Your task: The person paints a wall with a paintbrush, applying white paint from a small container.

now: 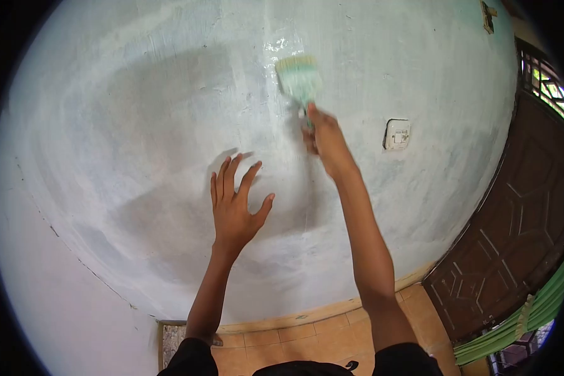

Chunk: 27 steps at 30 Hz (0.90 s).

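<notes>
My right hand (324, 139) is wrapped round the handle of a wide paintbrush (301, 80), blurred by motion. The brush's pale bristles point up and lie against the wall (357, 69), beside a wet, shiny patch of paint. Lower and to the left, my left hand (235, 207) has its fingers spread, the fingertips right at the wall's surface with nothing in them. The wall is whitish grey to pale green with uneven streaks, and the shadows of my arms and head fall across it.
A white switch plate (396, 134) sits on the wall right of my right forearm. Farther right stand a dark brown panelled door (501, 219) and a green curtain (526, 326). Orange floor tiles (313, 332) run along the wall's foot. A small bracket (488, 17) hangs at upper right.
</notes>
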Each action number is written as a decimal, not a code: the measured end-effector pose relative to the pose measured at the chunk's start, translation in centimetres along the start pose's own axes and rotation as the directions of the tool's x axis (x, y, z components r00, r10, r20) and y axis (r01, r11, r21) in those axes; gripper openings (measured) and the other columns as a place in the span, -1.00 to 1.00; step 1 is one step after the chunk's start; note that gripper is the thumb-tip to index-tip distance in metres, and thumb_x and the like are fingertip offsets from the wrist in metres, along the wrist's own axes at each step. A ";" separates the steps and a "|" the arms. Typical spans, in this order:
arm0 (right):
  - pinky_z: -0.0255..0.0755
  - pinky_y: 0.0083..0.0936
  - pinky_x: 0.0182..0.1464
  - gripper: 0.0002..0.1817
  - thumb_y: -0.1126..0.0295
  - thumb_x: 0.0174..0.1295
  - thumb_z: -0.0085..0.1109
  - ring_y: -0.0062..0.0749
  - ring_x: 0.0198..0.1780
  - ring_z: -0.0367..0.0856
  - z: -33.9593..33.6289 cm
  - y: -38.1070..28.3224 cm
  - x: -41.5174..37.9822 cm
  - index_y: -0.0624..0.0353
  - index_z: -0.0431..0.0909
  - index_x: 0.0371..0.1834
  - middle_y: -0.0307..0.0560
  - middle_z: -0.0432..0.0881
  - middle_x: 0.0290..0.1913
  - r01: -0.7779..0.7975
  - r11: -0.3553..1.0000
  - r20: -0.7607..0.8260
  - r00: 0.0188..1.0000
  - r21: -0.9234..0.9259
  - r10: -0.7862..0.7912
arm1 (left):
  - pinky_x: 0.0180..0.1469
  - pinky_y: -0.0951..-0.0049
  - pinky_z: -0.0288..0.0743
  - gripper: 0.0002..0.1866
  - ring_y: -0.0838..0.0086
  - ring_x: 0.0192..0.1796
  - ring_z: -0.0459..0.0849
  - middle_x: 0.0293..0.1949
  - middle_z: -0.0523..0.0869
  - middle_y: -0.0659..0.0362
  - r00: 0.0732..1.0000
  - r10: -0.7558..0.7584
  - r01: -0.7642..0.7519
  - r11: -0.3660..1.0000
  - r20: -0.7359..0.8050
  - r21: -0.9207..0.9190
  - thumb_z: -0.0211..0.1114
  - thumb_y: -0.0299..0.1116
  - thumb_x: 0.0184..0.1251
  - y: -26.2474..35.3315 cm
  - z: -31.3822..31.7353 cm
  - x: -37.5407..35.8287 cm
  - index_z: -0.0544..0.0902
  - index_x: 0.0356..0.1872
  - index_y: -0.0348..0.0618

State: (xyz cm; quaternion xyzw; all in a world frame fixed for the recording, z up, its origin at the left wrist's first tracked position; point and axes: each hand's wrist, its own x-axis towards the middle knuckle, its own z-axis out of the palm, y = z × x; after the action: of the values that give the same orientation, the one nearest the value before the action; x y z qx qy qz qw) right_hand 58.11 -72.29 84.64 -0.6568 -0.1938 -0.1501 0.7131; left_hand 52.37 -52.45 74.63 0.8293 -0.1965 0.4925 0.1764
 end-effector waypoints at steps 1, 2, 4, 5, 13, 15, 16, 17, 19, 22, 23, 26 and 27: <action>0.00 -0.64 -0.57 -0.58 -0.07 0.51 -0.09 -0.73 -0.60 0.09 -0.1 1.6 -1.5 0.06 0.44 -0.26 -0.38 0.30 -0.53 -0.046 0.999 -0.020 0.999 0.008 0.046 | 0.49 -0.21 -0.01 -0.38 0.06 0.53 0.16 0.44 0.29 0.06 1.000 0.001 -0.001 1.000 0.002 0.003 0.44 -0.19 0.15 -0.1 0.0 -0.3 0.51 0.29 0.04; 0.00 -0.64 -0.58 -0.59 -0.06 0.51 -0.08 -0.73 -0.61 0.09 -0.2 2.9 -3.2 0.05 0.44 -0.28 -0.39 0.29 -0.54 -0.095 0.995 -0.040 0.995 0.020 0.096 | 0.48 -0.21 0.00 -0.36 0.03 0.52 0.16 0.44 0.29 0.04 1.000 0.001 -0.001 1.000 0.008 0.007 0.46 -0.24 0.12 -0.2 -0.1 -0.8 0.50 0.28 -0.02; 0.00 -0.64 -0.58 -0.60 -0.06 0.50 -0.06 -0.73 -0.61 0.10 -0.5 3.9 -5.9 0.04 0.45 -0.28 -0.39 0.29 -0.56 -0.151 0.988 -0.016 0.988 0.040 0.151 | 0.47 -0.21 0.01 -0.35 0.01 0.52 0.16 0.44 0.29 0.02 1.000 0.008 -0.008 1.000 0.004 0.026 0.47 -0.30 0.08 -0.7 -0.5 -1.1 0.48 0.27 -0.07; 0.00 -0.64 -0.59 -0.60 -0.05 0.50 -0.05 -0.73 -0.62 0.11 -0.7 3.7 -6.2 0.04 0.46 -0.28 -0.40 0.29 -0.57 -0.173 0.984 -0.003 0.985 0.044 0.173 | 0.47 -0.21 0.01 -0.35 0.01 0.52 0.16 0.44 0.29 0.02 1.000 0.015 -0.014 0.999 -0.013 0.037 0.47 -0.30 0.08 -0.9 -0.4 -0.8 0.48 0.27 -0.07; 0.08 -0.63 -0.49 -0.62 -0.02 0.50 -0.05 -0.70 -0.51 0.18 1.1 -3.8 2.7 0.06 0.44 -0.29 -0.41 0.32 -0.52 0.127 0.986 0.051 0.990 0.107 -0.133 | 0.49 -0.16 0.00 -0.36 0.01 0.52 0.15 0.42 0.30 0.02 0.999 0.024 -0.026 0.999 -0.044 -0.029 0.46 -0.30 0.09 0.7 -0.2 1.3 0.48 0.26 -0.07; 0.09 -0.65 -0.49 -0.62 -0.02 0.50 -0.04 -0.71 -0.49 0.20 0.9 -1.3 0.9 0.08 0.47 -0.25 -0.41 0.33 -0.50 0.041 0.996 -0.011 0.999 0.075 -0.041 | 0.49 -0.15 0.01 -0.36 0.01 0.52 0.15 0.42 0.30 0.02 0.999 0.022 -0.024 0.999 -0.036 -0.040 0.47 -0.30 0.08 0.6 -0.1 0.5 0.49 0.25 -0.07; 0.09 -0.65 -0.49 -0.62 -0.01 0.50 -0.03 -0.72 -0.50 0.20 0.5 0.3 -0.7 0.08 0.48 -0.24 -0.41 0.34 -0.50 -0.011 0.996 -0.009 1.000 0.087 0.012 | 0.47 -0.17 0.03 -0.37 0.01 0.51 0.17 0.41 0.30 0.02 0.999 0.009 -0.011 0.999 -0.035 -0.039 0.47 -0.30 0.09 0.5 -0.2 0.1 0.49 0.25 -0.06; 0.08 -0.66 -0.50 -0.63 -0.01 0.50 -0.02 -0.72 -0.51 0.21 0.2 1.4 -1.9 0.08 0.49 -0.23 -0.41 0.34 -0.49 -0.067 0.993 -0.006 0.998 0.100 0.068 | 0.47 -0.17 0.03 -0.37 0.01 0.51 0.17 0.41 0.30 0.02 0.999 0.013 -0.014 1.000 -0.038 -0.023 0.47 -0.30 0.09 0.2 -0.2 0.0 0.49 0.25 -0.06; 0.08 -0.67 -0.51 -0.63 0.00 0.49 -0.01 -0.72 -0.52 0.21 -1.0 2.5 -3.8 0.10 0.49 -0.21 -0.39 0.35 -0.49 -0.099 0.993 0.006 0.995 0.063 0.099 | 0.47 -0.19 0.03 -0.36 0.01 0.51 0.17 0.41 0.31 0.02 0.999 0.021 -0.021 1.000 -0.036 0.009 0.47 -0.29 0.10 -0.6 -0.2 -0.5 0.49 0.25 -0.06; 0.04 -0.68 -0.54 -0.62 0.00 0.48 0.01 -0.72 -0.55 0.18 -1.2 -0.4 -2.0 0.11 0.49 -0.23 -0.38 0.35 -0.50 0.025 0.997 -0.037 0.999 0.074 -0.023 | 0.46 -0.20 0.03 -0.37 0.01 0.51 0.17 0.41 0.30 0.02 0.997 0.043 -0.043 0.999 -0.065 0.010 0.47 -0.28 0.11 -0.5 -0.3 0.8 0.48 0.26 -0.06; 0.03 -0.69 -0.55 -0.62 -0.01 0.48 0.01 -0.72 -0.57 0.16 -1.3 -1.9 -0.7 0.11 0.48 -0.24 -0.38 0.34 -0.51 0.090 0.992 -0.066 0.994 0.088 -0.084 | 0.48 -0.19 0.01 -0.38 0.04 0.52 0.16 0.42 0.30 0.05 0.997 0.039 -0.039 0.999 -0.062 -0.003 0.45 -0.24 0.14 -0.3 -0.3 1.3 0.49 0.27 -0.01; 0.01 -0.68 -0.57 -0.61 -0.01 0.48 0.01 -0.71 -0.60 0.12 -2.6 -4.8 2.4 0.10 0.46 -0.27 -0.37 0.33 -0.53 0.102 0.991 -0.058 0.994 0.085 -0.097 | 0.52 -0.18 -0.04 -0.40 0.09 0.54 0.14 0.44 0.29 0.09 0.999 0.014 -0.016 0.999 -0.051 -0.036 0.41 -0.15 0.21 0.4 -0.1 1.8 0.51 0.31 0.09; 0.00 -0.68 -0.57 -0.62 -0.01 0.48 0.01 -0.71 -0.61 0.11 -2.8 -4.1 2.1 0.09 0.45 -0.28 -0.37 0.32 -0.54 0.071 0.994 -0.088 0.994 0.088 -0.063 | 0.52 -0.18 -0.04 -0.40 0.09 0.54 0.13 0.44 0.29 0.09 0.999 0.007 -0.009 0.999 -0.043 -0.041 0.42 -0.15 0.20 0.6 -0.2 1.7 0.51 0.31 0.09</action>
State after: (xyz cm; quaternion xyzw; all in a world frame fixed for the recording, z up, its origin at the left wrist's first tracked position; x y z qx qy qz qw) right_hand 58.26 -75.40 89.11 -0.6096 -0.1919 -0.1930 0.7446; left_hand 52.69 -53.12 76.26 0.8139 -0.2061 0.5068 0.1958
